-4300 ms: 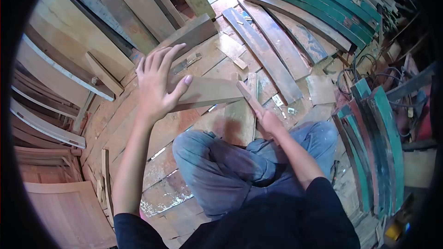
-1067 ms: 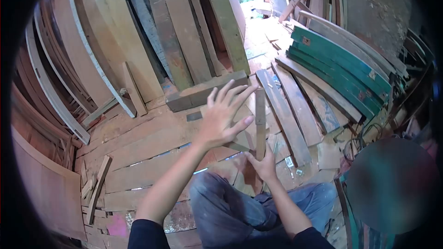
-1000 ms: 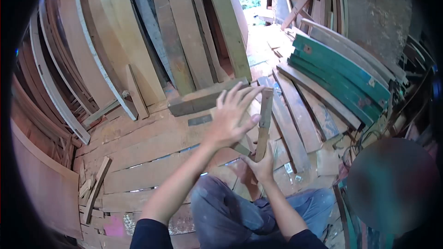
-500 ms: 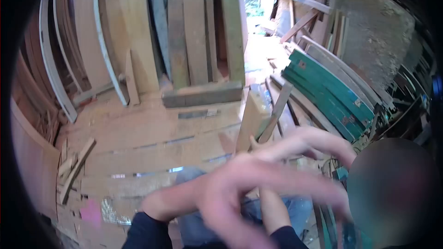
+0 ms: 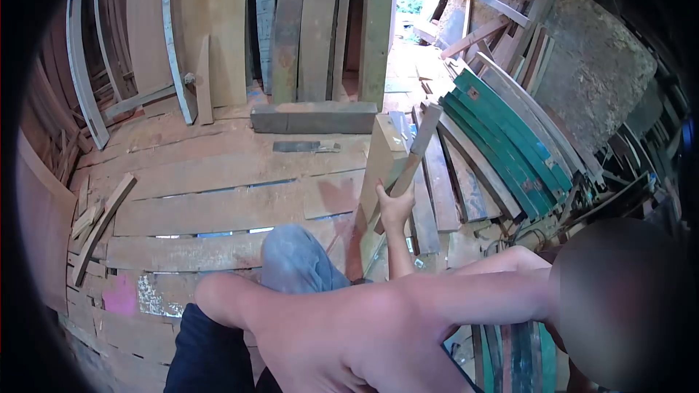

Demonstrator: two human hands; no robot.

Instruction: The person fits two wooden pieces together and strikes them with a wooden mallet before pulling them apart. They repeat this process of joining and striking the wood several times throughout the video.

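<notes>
My right hand [image 5: 394, 209] is shut around the lower end of a narrow wooden stick [image 5: 422, 127], which points up and to the right. A pale wooden board [image 5: 384, 164] stands on end right beside that hand, touching the stick. My left forearm [image 5: 437, 298] stretches across the bottom of the view to the right. Its hand is hidden behind a blurred patch [image 5: 619, 306]. My knee in blue jeans [image 5: 295, 262] is bent just left of the board.
A thick grey beam [image 5: 313, 118] lies on the plank floor [image 5: 218, 204], with a flat metal tool [image 5: 306, 147] in front of it. Green curved planks [image 5: 510, 145] are stacked at right. Long boards [image 5: 306, 29] lean on the back wall. Wood scraps [image 5: 102, 218] lie at left.
My left hand left the board and swept right across the view, out of sight. The board now stands on end. The right hand keeps the stick, now tilted right. The view tilted upward.
</notes>
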